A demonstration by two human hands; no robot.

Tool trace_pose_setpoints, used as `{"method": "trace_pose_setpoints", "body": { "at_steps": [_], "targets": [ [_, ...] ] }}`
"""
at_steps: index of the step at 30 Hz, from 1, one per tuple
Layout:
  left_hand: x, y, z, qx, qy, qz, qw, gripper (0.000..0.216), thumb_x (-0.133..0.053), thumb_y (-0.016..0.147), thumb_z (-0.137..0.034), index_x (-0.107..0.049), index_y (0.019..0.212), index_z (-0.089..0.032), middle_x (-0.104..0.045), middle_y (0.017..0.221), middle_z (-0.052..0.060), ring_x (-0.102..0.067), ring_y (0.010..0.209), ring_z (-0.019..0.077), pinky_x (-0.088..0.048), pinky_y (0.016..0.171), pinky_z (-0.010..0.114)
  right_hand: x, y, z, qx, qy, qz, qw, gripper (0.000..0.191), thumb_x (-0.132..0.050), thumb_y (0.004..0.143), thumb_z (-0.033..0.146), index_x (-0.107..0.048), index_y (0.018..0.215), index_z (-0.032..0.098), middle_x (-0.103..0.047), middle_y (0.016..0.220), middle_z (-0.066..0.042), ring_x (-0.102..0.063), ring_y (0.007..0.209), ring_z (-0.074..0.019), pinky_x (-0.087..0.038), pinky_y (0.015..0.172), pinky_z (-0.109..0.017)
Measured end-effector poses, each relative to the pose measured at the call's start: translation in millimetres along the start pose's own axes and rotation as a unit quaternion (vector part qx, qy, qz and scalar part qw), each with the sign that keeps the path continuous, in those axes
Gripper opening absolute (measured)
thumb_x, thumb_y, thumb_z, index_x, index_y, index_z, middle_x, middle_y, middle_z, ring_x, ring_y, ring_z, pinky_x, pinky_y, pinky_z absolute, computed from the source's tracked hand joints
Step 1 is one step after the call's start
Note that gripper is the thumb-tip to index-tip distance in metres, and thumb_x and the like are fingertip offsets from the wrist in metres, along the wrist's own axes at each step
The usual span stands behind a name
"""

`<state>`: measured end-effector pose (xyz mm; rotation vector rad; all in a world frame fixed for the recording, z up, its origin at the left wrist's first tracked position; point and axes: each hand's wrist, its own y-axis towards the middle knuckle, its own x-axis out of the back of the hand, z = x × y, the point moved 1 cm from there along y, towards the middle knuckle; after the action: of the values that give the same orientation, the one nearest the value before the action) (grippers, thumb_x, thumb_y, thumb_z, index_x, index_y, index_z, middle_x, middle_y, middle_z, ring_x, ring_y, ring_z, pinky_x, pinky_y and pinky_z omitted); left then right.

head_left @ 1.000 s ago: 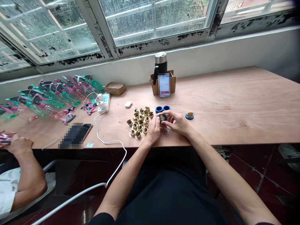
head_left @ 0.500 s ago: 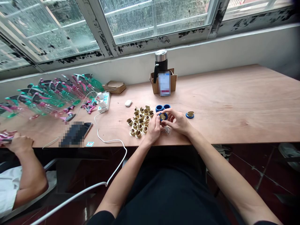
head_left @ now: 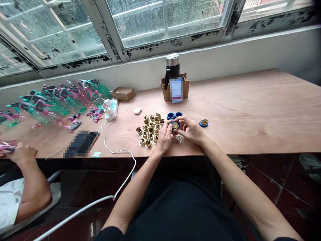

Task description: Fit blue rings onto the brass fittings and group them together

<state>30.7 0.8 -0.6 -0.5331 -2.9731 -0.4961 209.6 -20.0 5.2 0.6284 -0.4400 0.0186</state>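
Between both hands, a blue ring-shaped piece with a brass-coloured metal part inside [head_left: 176, 125] is tilted so that its round face points up at me. My left hand [head_left: 165, 136] grips its left side with thumb and fingers. My right hand [head_left: 192, 130] pinches it from the right, fingers curled. Just behind my fingers stand two blue rings [head_left: 171, 115]. Thin wire rings [head_left: 177, 140] lie in a small pile beneath my hands. Left of my left hand are several loose brass-coloured metal parts [head_left: 149, 131]. One blue piece with a brass-coloured part on it [head_left: 203, 123] sits apart on the right.
A cardboard box [head_left: 186, 87] holds a black flask [head_left: 173, 68] and a propped phone [head_left: 176, 90]. Spray bottles [head_left: 55, 97], a power strip [head_left: 111, 108], a white cable [head_left: 122, 150] and a dark phone [head_left: 82, 144] occupy the left. A co-worker's hand [head_left: 23, 154] is at far left.
The held blue piece has turned slightly, and its brass-coloured part now shows at a different angle. Both hands keep nearly the same place and grip.
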Motion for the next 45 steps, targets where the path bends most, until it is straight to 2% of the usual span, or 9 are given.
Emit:
{"method": "trace_pose_setpoints", "body": {
  "at_steps": [4,12,19,22,27,35,41,45],
  "targets": [
    [-2,0,-2,0.027,-0.057,0.01,0.998,0.041,-0.05,0.106,-0.06,-0.06,0.118,-0.022,-0.066,0.094,0.005,-0.066,0.077,0.0179,-0.056,0.06,0.027,0,0,0,0.002,0.001,-0.005,1.0,0.038,-0.079,0.091,0.029,-0.064,0.125,0.027,-0.072,0.088,0.001,-0.065,0.064,-0.014,-0.055,0.059,-0.026],
    [-1,1,-2,0.004,-0.038,-0.006,0.999,0.04,-0.051,0.107,-0.06,-0.061,0.109,-0.021,-0.063,0.089,0.003,-0.063,0.075,0.0163,-0.057,0.066,0.028,1,0,2,0.005,0.008,0.003,1.0,0.039,-0.081,0.092,0.035,-0.063,0.125,0.026,-0.071,0.089,0.001,-0.066,0.064,-0.0143,-0.055,0.059,-0.027],
    [0,0,1,0.004,-0.005,0.007,1.0,0.047,-0.044,0.108,-0.064,-0.059,0.098,-0.021,-0.062,0.081,0.003,-0.06,0.069,0.0167,-0.053,0.063,0.03,5,2,8,-0.019,0.071,0.005,0.997,0.021,-0.06,0.107,0.039,-0.061,0.123,0.025,-0.074,0.085,0.0,-0.069,0.07,-0.0163,-0.055,0.065,-0.028],
    [0,0,0,-0.022,0.022,0.007,0.999,0.051,-0.041,0.109,-0.064,-0.057,0.088,-0.02,-0.06,0.076,0.003,-0.057,0.068,0.0159,-0.051,0.065,0.03,5,2,8,-0.03,0.091,0.015,0.995,0.02,-0.059,0.106,0.036,-0.062,0.122,0.024,-0.073,0.08,0.001,-0.069,0.07,-0.0165,-0.055,0.068,-0.029],
    [-1,1,1,-0.015,0.012,0.008,1.0,0.052,-0.04,0.109,-0.063,-0.053,0.083,-0.021,-0.055,0.069,0.0,-0.052,0.059,0.0133,-0.043,0.056,0.028,5,3,5,-0.042,0.087,0.006,0.995,0.017,-0.064,0.099,0.03,-0.067,0.114,0.022,-0.073,0.087,-0.002,-0.069,0.075,-0.0168,-0.054,0.068,-0.029],
    [-1,0,6,-0.012,-0.007,0.016,1.0,0.048,-0.045,0.108,-0.062,-0.054,0.088,-0.02,-0.056,0.069,-0.002,-0.052,0.056,0.0114,-0.04,0.053,0.026,5,3,6,-0.074,0.175,0.007,0.982,0.016,-0.067,0.095,0.025,-0.065,0.11,0.022,-0.07,0.089,-0.001,-0.068,0.08,-0.017,-0.057,0.069,-0.03],
    [-4,0,3,0.004,-0.058,0.044,0.997,0.039,-0.047,0.109,-0.058,-0.056,0.102,-0.021,-0.06,0.073,-0.002,-0.054,0.058,0.012,-0.045,0.055,0.025,4,3,-1,-0.079,0.189,-0.031,0.978,0.017,-0.072,0.096,0.029,-0.064,0.11,0.023,-0.068,0.089,0.0,-0.066,0.078,-0.016,-0.059,0.07,-0.031],
    [-4,0,3,-0.009,-0.044,0.035,0.998,0.036,-0.046,0.11,-0.056,-0.056,0.106,-0.022,-0.062,0.075,-0.002,-0.056,0.059,0.0128,-0.048,0.056,0.026,5,3,-2,-0.076,0.2,-0.014,0.977,0.018,-0.068,0.1,0.032,-0.062,0.114,0.023,-0.067,0.09,-0.001,-0.066,0.074,-0.0155,-0.06,0.069,-0.031]
  ]
}}
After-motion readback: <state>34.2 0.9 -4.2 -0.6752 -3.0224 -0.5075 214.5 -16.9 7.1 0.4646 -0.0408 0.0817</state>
